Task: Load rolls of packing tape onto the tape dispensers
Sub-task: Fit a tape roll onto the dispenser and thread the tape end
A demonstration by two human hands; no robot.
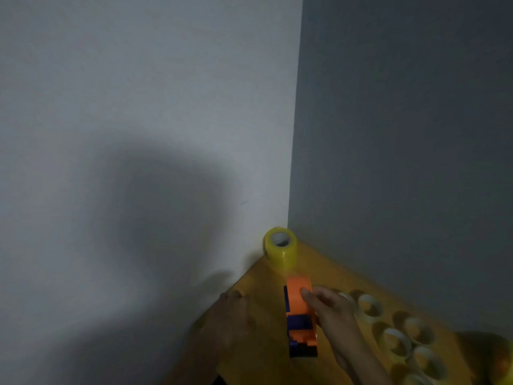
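Right hand [330, 309] reached forward and gripped the orange tape dispenser [299, 315] lying on the table [266, 284] — left hand [233, 315] rested beside it, blurred, fingers loosely spread. Tape rolls [394, 340] lay right; one yellowish roll [281, 250] stood in the corner.

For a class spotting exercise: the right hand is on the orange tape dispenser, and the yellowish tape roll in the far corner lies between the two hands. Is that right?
Not quite. The right hand does rest on the orange tape dispenser, but the head view shows the tape roll standing alone in the far corner, beyond the dispenser and clear of both hands, not between them.
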